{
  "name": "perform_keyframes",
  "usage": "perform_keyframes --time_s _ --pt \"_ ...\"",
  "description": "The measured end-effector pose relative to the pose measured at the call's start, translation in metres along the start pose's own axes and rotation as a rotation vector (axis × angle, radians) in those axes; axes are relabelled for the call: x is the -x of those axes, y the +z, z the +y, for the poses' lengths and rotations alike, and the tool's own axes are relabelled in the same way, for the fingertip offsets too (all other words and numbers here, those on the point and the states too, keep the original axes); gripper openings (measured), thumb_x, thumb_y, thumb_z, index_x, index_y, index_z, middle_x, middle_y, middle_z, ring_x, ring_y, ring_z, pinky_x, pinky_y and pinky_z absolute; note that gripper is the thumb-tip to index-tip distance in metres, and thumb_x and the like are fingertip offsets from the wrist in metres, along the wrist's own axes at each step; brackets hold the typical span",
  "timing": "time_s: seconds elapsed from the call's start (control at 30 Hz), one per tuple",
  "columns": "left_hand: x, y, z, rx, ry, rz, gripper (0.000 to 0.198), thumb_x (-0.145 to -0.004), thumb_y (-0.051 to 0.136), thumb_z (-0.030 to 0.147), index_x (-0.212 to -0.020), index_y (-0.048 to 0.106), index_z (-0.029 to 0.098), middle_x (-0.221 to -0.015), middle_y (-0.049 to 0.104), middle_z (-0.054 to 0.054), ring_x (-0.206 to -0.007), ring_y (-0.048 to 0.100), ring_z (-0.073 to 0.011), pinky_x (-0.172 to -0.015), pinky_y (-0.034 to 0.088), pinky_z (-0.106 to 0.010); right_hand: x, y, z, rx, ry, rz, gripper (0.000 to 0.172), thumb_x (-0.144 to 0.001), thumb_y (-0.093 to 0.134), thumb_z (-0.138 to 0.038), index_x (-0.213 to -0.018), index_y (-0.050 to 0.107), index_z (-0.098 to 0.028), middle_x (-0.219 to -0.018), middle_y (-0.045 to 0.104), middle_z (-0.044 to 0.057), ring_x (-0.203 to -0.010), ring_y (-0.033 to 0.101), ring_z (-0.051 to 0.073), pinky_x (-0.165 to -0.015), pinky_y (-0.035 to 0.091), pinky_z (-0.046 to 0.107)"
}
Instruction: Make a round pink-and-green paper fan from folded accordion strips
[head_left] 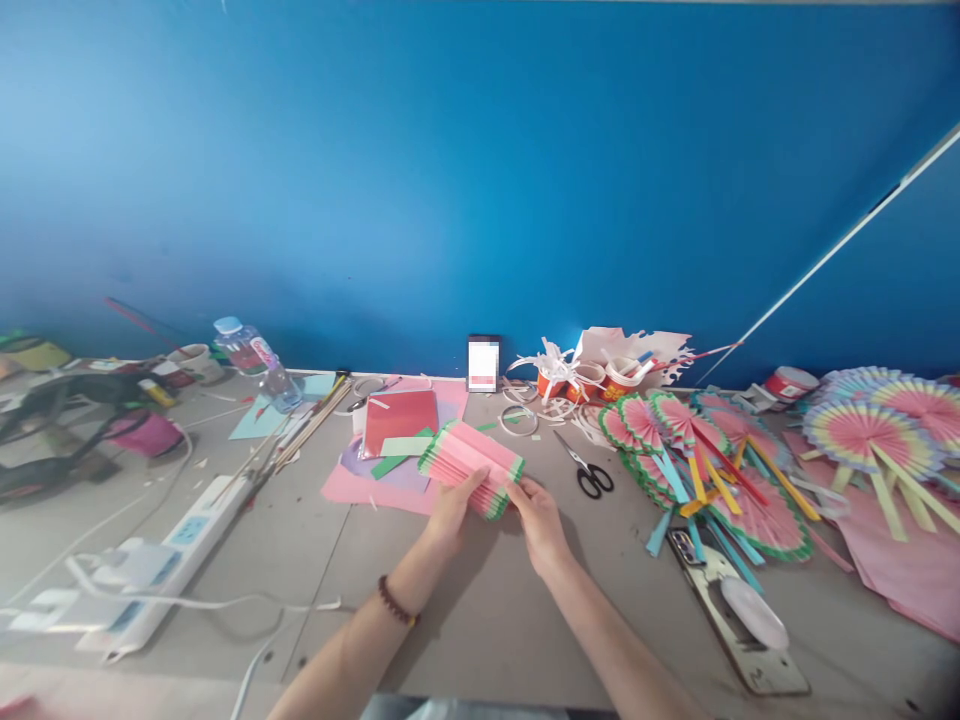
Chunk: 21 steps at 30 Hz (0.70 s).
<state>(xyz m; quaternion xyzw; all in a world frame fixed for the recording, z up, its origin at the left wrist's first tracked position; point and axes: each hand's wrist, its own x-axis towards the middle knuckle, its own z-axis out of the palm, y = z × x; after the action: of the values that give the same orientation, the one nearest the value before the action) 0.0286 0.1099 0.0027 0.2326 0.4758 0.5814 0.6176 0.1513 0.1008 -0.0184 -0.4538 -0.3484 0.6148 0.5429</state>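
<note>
A pleated pink paper [466,452] with green edges is held up above the table, its folds partly spread. My left hand [454,510] pinches its lower edge, thumb on top. At its right end my right hand [537,515] grips the folds between thumb and fingers. Behind the pleated paper lie a red sheet pack [401,415], green paper strips [394,463] and larger pink sheets [345,488]. Black-handled scissors [589,472] rest on the table to the right of my hands.
Finished paper fans [750,490] with ribbon-like strips pile up at the right, beside a phone [739,610]. A white power strip [180,550] with cables sits at the left. A bottle [259,360], wooden sticks [311,425] and red cups [621,378] stand or lie near the blue wall.
</note>
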Motion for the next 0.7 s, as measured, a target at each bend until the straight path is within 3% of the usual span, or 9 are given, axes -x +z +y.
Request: perform_keyframes --time_s 0.1,0.27,0.43,0.57,0.7 --pt "-0.003 -0.002 -0.002 -0.009 -0.009 0.006 0.033 -0.061 0.078 0.031 -0.088 0.065 0.017 -0.088 0.071 -0.006 -0.085 0.065 -0.0233 -0.076 0.050 -0.032 0.000 0.001 0.001 -0.016 0.023 -0.018 0.033 -0.063 0.076 -0.041 -0.084 0.070 -0.016 -0.073 0.068 0.002 -0.070 0.057 0.016 -0.066 0.042 0.026" --pt "-0.003 -0.003 -0.003 -0.013 -0.008 -0.092 0.040 -0.063 0.076 0.032 -0.098 0.064 0.016 -0.099 0.070 -0.008 -0.091 0.064 -0.0240 -0.080 0.049 -0.034 -0.002 0.001 0.001 -0.145 0.114 -0.014 0.026 -0.060 0.078 -0.038 -0.073 0.070 -0.016 -0.067 0.068 0.002 -0.065 0.057 0.016 -0.064 0.043 0.026" --pt "-0.002 -0.005 -0.004 -0.043 0.046 -0.128 0.044 -0.064 0.075 0.034 -0.102 0.064 0.016 -0.100 0.070 -0.011 -0.095 0.063 -0.0263 -0.082 0.049 -0.036 -0.001 0.005 -0.005 -0.295 0.176 -0.060 0.030 -0.058 0.079 -0.033 -0.082 0.071 -0.019 -0.084 0.071 0.004 -0.076 0.061 0.018 -0.066 0.045 0.027" --pt "-0.002 -0.006 -0.005 -0.068 0.067 -0.161 0.044 -0.064 0.074 0.036 -0.103 0.065 0.015 -0.103 0.069 -0.012 -0.098 0.062 -0.0284 -0.086 0.047 -0.039 0.001 0.006 -0.009 -0.303 0.175 -0.113 0.034 -0.060 0.079 -0.036 -0.088 0.070 -0.018 -0.089 0.072 0.006 -0.084 0.062 0.021 -0.072 0.047 0.030" --pt "-0.001 -0.006 -0.007 -0.091 0.089 -0.137 0.043 -0.064 0.075 0.035 -0.101 0.065 0.015 -0.101 0.070 -0.012 -0.097 0.063 -0.0282 -0.086 0.047 -0.040 0.000 0.006 -0.008 -0.292 0.183 -0.101 0.036 -0.055 0.081 -0.040 -0.081 0.071 -0.017 -0.084 0.072 0.008 -0.085 0.063 0.024 -0.073 0.048 0.034"
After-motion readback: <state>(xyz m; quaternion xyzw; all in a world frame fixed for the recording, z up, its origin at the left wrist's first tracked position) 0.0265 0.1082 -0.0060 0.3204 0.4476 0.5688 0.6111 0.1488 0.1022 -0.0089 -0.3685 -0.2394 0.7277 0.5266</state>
